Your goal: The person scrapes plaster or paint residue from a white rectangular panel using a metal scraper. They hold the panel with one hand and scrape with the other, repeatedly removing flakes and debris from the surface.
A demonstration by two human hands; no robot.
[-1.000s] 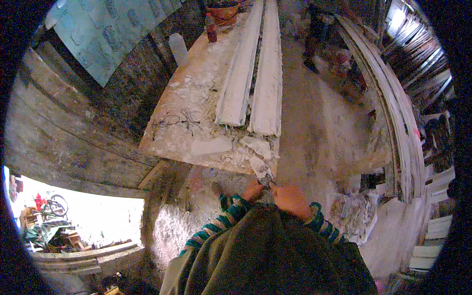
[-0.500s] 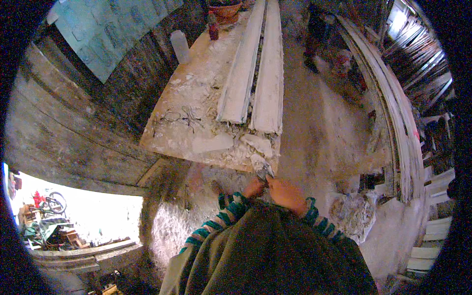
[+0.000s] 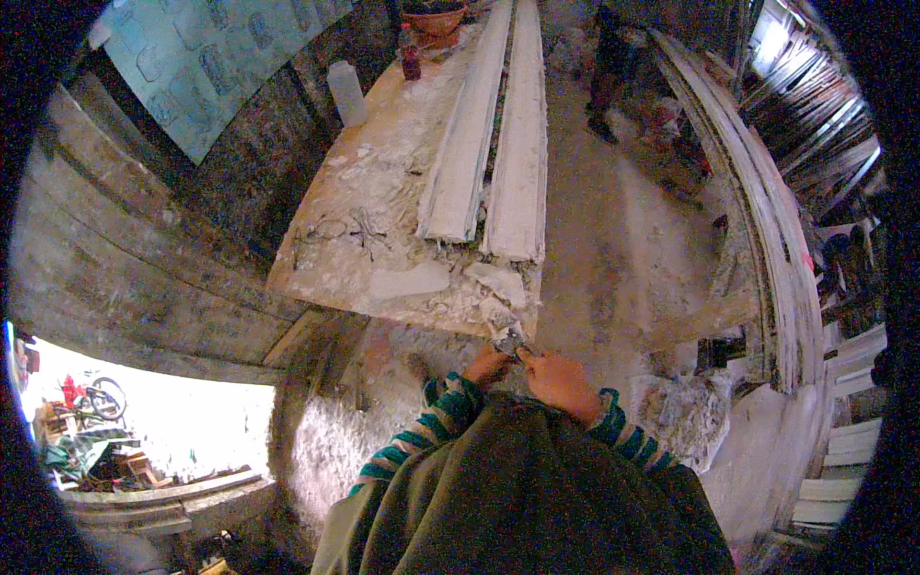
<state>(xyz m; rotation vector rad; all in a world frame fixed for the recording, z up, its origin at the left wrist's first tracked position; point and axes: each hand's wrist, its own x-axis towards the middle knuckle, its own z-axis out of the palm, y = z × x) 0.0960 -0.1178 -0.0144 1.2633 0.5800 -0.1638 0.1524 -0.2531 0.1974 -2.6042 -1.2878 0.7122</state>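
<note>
At the near edge of a plaster-smeared table, my two hands are close together in front of my body. My right hand is closed around the back end of a small grey-bladed scraper caked with white material. My left hand is closed right beside the blade; whatever its fingers hold is too small to make out. Just beyond the scraper lie a white plaster chunk and a flat pale piece. Two long white moulded strips, a left strip and a right strip, run away from me along the table.
A white plastic container, a red bottle and an orange bowl stand toward the far end. Thin wires lie at left. More long strips lean at right. A person stands far off, beyond the table's right side.
The scraper's blade has turned slightly between my hands, which stay close together. My view has shifted a little. The far person's legs show slightly more.
</note>
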